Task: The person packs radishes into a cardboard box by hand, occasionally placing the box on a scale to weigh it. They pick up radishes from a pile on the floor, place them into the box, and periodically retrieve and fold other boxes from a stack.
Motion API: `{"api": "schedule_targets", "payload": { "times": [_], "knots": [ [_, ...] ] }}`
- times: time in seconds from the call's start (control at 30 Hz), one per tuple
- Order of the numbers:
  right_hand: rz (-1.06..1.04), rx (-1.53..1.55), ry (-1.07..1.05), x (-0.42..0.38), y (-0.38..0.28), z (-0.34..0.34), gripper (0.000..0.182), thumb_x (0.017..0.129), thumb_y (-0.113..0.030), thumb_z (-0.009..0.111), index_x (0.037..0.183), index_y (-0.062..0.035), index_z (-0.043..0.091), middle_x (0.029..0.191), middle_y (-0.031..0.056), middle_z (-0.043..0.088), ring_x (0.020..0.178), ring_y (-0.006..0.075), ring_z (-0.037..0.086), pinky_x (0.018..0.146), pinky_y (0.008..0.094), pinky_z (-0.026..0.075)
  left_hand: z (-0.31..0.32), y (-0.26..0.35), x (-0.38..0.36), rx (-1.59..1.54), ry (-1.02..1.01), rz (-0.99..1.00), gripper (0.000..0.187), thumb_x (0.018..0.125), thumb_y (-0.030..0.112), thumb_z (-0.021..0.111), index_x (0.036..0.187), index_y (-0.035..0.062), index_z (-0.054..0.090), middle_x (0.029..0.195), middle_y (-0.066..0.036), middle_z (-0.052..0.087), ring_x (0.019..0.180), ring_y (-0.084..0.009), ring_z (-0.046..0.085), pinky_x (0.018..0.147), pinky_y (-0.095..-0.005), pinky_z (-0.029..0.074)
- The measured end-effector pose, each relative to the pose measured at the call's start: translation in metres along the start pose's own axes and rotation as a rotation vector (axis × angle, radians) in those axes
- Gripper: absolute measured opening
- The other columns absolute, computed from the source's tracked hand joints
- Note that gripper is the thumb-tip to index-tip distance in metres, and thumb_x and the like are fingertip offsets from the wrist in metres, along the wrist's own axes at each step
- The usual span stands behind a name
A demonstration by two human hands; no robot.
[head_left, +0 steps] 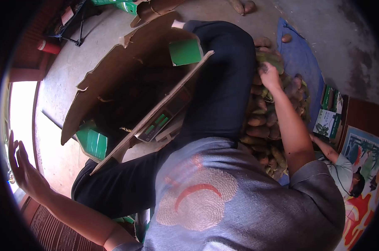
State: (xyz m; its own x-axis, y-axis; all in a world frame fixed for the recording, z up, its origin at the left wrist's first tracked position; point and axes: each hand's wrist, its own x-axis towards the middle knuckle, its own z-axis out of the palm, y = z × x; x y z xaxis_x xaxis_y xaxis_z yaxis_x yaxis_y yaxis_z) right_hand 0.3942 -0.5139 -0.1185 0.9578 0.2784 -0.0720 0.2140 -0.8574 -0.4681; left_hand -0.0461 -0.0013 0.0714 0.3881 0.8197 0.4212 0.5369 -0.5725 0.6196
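Right of the cardboard box (150, 39), the right hand (269, 76) curls at heaped tubers (258, 131), its hold unclear. Left of the box, the left hand (28, 178) spreads empty, perhaps for balance.

Far left, a red cylindrical object (50, 47) is noted near a dark-legged stand (74, 33). A bright opening (23, 111) is seen at left; a brown ribbed surface (58, 226) is partly hidden near left. At right, green-and-white cartons (326, 120) are recorded, with a multicoloured patterned surface (363, 209) and a pale-topped person (342, 170).
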Motion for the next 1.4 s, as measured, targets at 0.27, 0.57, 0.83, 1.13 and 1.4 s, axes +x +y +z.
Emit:
{"api": "schedule_targets", "payload": {
  "times": [0.27,0.57,0.83,1.13,1.4],
  "knots": [
    [-0.291,-0.459,-0.949,-0.134,0.179,0.137,0.041,0.077,-0.028,0.065,0.113,-0.0093,0.063,0.111,0.0198,0.062,0.107,0.0334,0.058,0.093,0.039,0.045,-0.015,-0.068,0.028,-0.244,-0.012,-0.202,0.036,0.093,0.01,0.053,0.128,-0.0006,0.051,0.132,-0.009,0.051,0.123,-0.0176,0.045,0.105,-0.0314,0.034],
    [0.343,-0.234,-0.396,-0.07,0.156,0.112,0.048,0.081,-0.022,0.058,0.127,-0.0093,0.048,0.114,0.0232,0.059,0.109,0.0379,0.056,0.094,0.0427,0.044,-0.026,-0.105,0.016,-0.157,-0.017,-0.463,0.034,0.091,0.01,0.057,0.124,0.001,0.054,0.12,-0.016,0.058,0.118,-0.0214,0.051,0.102,-0.0301,0.04],
    [0.651,-0.569,0.026,0.032,0.195,0.01,0.079,0.07,-0.032,0.074,0.134,-0.0102,0.033,0.134,0.0147,0.043,0.128,0.0315,0.038,0.103,0.0418,0.038,-0.037,-0.151,-0.004,-0.061,0.052,-0.629,0.031,0.093,0.014,0.053,0.121,0.002,0.057,0.122,-0.011,0.059,0.116,-0.0226,0.054,0.099,-0.0308,0.041],
    [0.621,-0.725,-0.274,0.071,0.273,-0.002,0.106,0.06,-0.035,0.084,0.142,-0.0088,0.022,0.14,0.0129,0.041,0.131,0.0232,0.037,0.105,0.0387,0.033,-0.052,-0.151,-0.022,0.028,0.123,-0.65,0.027,0.094,0.008,0.049,0.117,0.0005,0.061,0.118,-0.011,0.061,0.107,-0.0204,0.059,0.094,-0.0289,0.046],
    [0.635,-0.922,-0.337,0.044,0.196,0.005,0.088,0.067,-0.032,0.08,0.139,-0.0234,0.03,0.14,0.0037,0.036,0.13,0.0221,0.034,0.105,0.0407,0.03,-0.036,-0.126,-0.025,0.049,0.116,-0.633,0.027,0.094,0.007,0.048,0.117,-0.0001,0.06,0.118,-0.011,0.06,0.109,-0.0215,0.058,0.097,-0.0296,0.045]
  ]
}}
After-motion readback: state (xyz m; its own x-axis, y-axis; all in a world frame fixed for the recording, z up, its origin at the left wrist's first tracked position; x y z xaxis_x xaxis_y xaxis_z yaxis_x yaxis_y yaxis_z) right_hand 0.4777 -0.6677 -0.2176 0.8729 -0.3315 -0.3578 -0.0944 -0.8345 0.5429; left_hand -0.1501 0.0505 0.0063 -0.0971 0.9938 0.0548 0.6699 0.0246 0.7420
